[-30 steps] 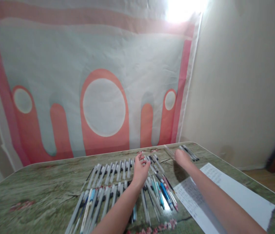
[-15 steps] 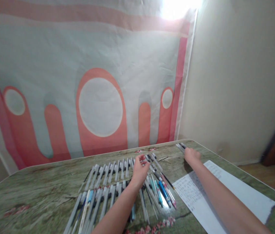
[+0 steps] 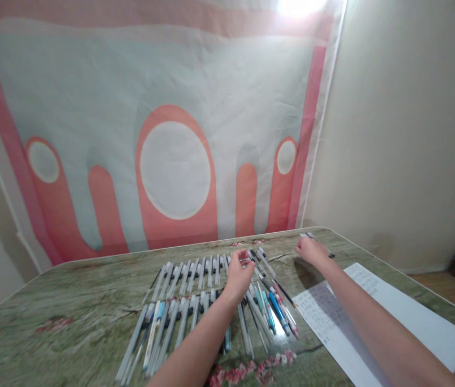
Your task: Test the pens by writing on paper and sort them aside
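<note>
My left hand (image 3: 239,275) hovers at the right end of the upper row of pens (image 3: 189,274), its fingers bent and slightly apart. Nothing shows in its grasp. Close beside its fingertips lie several clear-barrelled pens with dark grips (image 3: 260,260). Near the far right corner, my right hand (image 3: 311,250) is held above the tabletop with its fingers drawn together. Whatever they hold, if anything, is hidden. A few pens (image 3: 308,235) lie behind that hand, partly covered by it. A lower row of pens (image 3: 171,325) runs under my left forearm.
Blue, teal and pink pens (image 3: 276,312) lie slanted right of the left forearm. Sheets of paper with handwriting (image 3: 324,317) lie beneath the right forearm. The table (image 3: 70,301) has a wood-and-blossom pattern. A printed cloth (image 3: 175,172) hangs behind it.
My right hand has moved left, away from the pens at the far corner, uncovering part of them. My left hand stays by the upper row. The view has shifted slightly left.
</note>
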Tool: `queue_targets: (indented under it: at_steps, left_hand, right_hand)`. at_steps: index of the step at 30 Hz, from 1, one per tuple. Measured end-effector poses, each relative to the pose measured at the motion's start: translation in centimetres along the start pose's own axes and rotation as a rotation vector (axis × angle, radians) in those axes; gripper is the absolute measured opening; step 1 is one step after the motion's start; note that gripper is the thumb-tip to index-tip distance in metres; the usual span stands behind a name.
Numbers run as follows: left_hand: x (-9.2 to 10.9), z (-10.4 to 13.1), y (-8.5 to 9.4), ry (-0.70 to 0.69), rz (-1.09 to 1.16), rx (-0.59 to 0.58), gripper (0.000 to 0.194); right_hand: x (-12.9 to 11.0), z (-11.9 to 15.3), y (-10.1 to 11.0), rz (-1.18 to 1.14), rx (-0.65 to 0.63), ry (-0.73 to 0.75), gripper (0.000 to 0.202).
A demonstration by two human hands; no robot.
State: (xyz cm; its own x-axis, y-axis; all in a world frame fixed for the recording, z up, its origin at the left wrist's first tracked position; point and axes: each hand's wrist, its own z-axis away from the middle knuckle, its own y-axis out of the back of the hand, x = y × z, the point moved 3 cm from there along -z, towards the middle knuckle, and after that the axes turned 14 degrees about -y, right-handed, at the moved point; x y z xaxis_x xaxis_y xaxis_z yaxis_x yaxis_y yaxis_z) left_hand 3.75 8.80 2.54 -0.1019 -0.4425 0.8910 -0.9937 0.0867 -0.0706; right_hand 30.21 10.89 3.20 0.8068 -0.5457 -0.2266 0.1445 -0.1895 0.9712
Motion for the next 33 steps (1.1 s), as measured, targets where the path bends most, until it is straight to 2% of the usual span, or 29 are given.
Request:
queue_targets:
  at_steps: [4,8,12,18,23,33]
  left_hand:
    - [-0.2,0.0,-0.1,-0.014,-0.043,-0.025,0.032]
    - [-0.6,-0.1,-0.2,-0.036,-0.027,-0.036,0.031]
    - [-0.8,0.0,-0.3,-0.035,-0.014,-0.045,0.031]
    - [-0.4,0.1,-0.4,-0.018,-0.055,-0.078,0.03]
    - [-0.2,0.4,-0.4,0.013,-0.048,-0.089,0.03]
    - [-0.2,0.6,-0.5,0.057,-0.045,-0.104,0.028]
  right_hand:
    - [-4.6,2.9,-1.9,-0.092,-0.089,0.224,0.026]
    - [-6.7,5.4,-3.6,-0.122,-0.043,0.271,0.029]
    - [-6.9,6.3,-4.0,-0.095,0.002,0.296,0.025]
    - [-6.7,6.5,-3.2,0.026,-0.071,0.244,0.029]
    - [-6.5,6.8,-2.8,0.131,-0.146,0.262,0.025]
    - [-6.0,6.3,-2.4,0.155,-0.146,0.25,0.026]
